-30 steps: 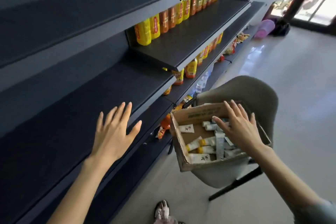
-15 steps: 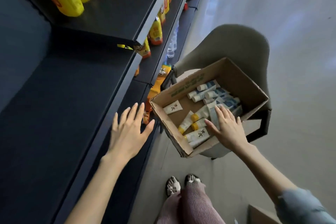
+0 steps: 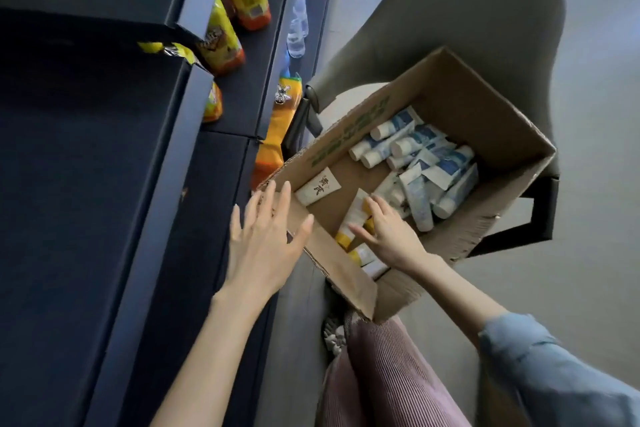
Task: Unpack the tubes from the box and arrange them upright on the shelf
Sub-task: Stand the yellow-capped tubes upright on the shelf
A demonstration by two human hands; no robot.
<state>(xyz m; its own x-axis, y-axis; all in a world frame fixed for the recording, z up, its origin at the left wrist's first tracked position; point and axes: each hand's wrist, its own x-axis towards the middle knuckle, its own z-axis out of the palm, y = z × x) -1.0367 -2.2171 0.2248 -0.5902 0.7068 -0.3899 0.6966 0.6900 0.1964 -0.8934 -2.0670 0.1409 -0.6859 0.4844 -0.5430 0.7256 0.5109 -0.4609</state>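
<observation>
Shelf [image 3: 86, 184]: dark, at left.
Left hand [image 3: 266, 246]: fingers straight and spread, held at the box's near rim.
Box [image 3: 467, 104]: brown cardboard, set on a grey chair [image 3: 450, 10].
Right hand [image 3: 388, 236]: curled round a white, yellow-capped tube [image 3: 354, 215] lying inside.
Blue-white tubes [image 3: 422, 156]: piled flat at the right.

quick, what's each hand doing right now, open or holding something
Left hand: open, fingers spread over the box edge, holding nothing.
Right hand: inside the box, grip curled round a yellow-capped tube.
</observation>
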